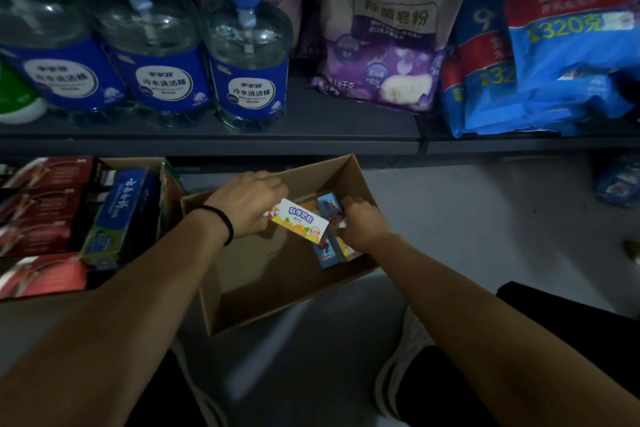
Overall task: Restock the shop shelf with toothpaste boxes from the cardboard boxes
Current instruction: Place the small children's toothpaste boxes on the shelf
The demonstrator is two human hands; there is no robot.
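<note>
A dark shelf board [311, 140] runs across the far part of the scene. On it, from left to right, stand three clear pump bottles with blue labels [250, 55], a purple soap-powder bag [388, 42] and a heap of blue and red packets [554, 55]. Below, the pale floor [467, 218] carries an open cardboard box [277, 291] in the middle, and a second carton [131, 163] of toothpaste boxes at near left.

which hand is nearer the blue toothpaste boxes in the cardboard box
Right. The right hand rests on the blue toothpaste boxes; the left hand is off to their left, holding an orange toothpaste box.
</note>
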